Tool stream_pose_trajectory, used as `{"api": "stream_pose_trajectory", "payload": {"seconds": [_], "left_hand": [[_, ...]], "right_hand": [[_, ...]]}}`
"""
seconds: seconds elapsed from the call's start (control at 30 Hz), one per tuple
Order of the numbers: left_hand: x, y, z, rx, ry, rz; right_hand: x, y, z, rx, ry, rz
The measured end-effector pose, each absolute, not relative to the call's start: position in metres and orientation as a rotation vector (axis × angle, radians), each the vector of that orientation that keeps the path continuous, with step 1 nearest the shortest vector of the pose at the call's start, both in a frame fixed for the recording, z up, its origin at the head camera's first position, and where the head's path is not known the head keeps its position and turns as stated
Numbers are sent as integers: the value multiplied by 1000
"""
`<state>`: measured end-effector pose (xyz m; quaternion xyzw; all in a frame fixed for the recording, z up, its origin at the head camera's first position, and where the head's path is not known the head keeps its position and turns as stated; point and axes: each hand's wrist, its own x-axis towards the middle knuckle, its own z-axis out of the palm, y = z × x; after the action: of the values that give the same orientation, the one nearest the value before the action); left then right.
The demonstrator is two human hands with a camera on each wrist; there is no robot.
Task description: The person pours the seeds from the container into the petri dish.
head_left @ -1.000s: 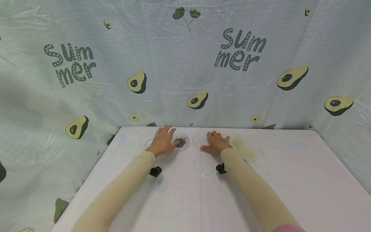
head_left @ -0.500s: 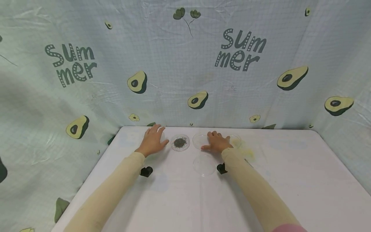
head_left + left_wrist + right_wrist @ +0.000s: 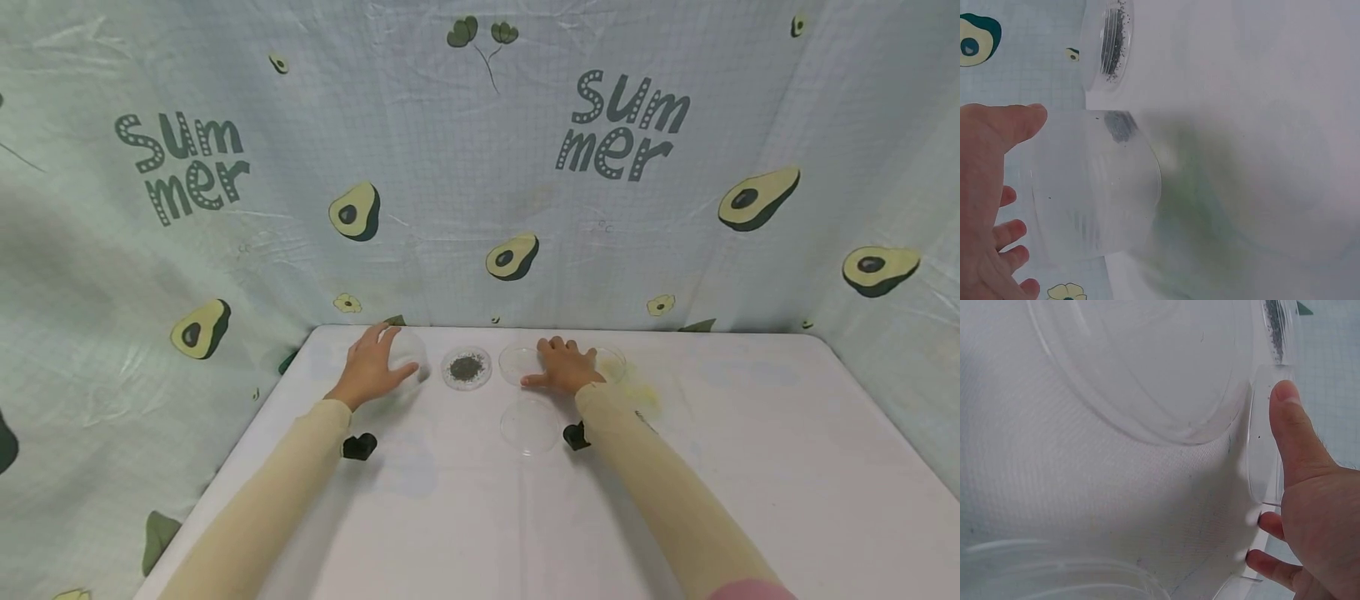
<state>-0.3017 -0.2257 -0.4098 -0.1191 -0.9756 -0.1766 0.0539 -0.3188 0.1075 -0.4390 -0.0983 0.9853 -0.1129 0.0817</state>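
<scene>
My left hand (image 3: 370,367), fingers spread, is just left of a clear plastic cup (image 3: 407,352) near the table's back edge. In the left wrist view, the thumb and fingers are beside the upper end of the clear cup (image 3: 1094,187). Right of it sits a round clear dish (image 3: 467,368) with dark granules inside. My right hand (image 3: 562,367) lies low, spread between a clear dish (image 3: 516,365) and another clear dish (image 3: 611,364) at the back. Its thumb reaches along the left dish (image 3: 1264,444) in the right wrist view.
A further clear round dish (image 3: 528,427) lies on the white table (image 3: 465,517), nearer than the right hand. Yellowish staining (image 3: 641,396) marks the tabletop to the right. A printed curtain (image 3: 420,167) hangs directly behind the table's back edge.
My left hand has moved left, away from the granule dish, bringing the clear cup into view on its right. The right hand stays where it was.
</scene>
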Motion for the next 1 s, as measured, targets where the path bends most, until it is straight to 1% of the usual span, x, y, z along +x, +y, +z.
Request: {"api": "stream_pose_trajectory", "payload": {"seconds": [0.33,0.5,0.67,1.0], "left_hand": [[-302,-238,-419,-285,-3000,-692],[-302,-242,-424,-203,-3022,-882],[-302,-245,-429,-110,-3009,-1051],[-305,-243,-439,-1,-2960,-1236]], "right_hand": [[-320,108,-441,-281,2946,-335],[-321,108,-442,-284,2951,-335],[-322,109,-443,-280,2944,-335],[-324,110,-444,-271,2929,-339]]}}
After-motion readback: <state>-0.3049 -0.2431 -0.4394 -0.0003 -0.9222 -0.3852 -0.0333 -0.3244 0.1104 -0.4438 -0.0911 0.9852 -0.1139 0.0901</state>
